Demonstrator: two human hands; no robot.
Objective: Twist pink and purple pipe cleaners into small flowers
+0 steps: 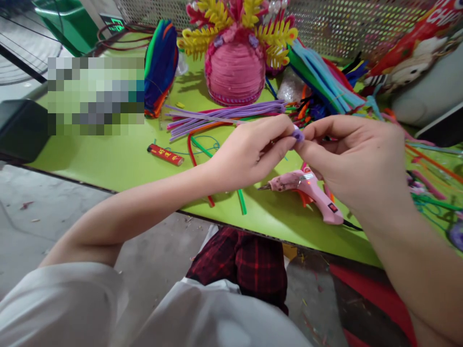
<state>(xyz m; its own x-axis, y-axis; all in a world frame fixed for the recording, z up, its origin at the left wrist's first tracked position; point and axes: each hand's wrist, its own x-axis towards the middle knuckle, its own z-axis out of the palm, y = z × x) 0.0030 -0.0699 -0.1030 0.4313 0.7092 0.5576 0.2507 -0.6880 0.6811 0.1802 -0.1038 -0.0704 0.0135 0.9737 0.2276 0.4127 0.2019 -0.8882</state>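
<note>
Between the fingertips of both hands is a small coiled end of a purple pipe cleaner (298,135). My left hand (258,144) pinches it from the left, and a straight pale purple length runs out behind that hand. From the right, my right hand (347,154) pinches the same coil with thumb and forefinger. Below the hands a pink hot glue gun (311,188) lies on the green table (126,166), its nozzle to the left. A bundle of purple pipe cleaners (224,115) lies just beyond my left hand.
A pink crafted headpiece (237,67) with yellow fronds stands at the back. Bundles of coloured pipe cleaners (161,67) lie either side of it. A red lighter (165,154) is at the left, near loose red and green stems. A perforated panel (336,29) backs the table.
</note>
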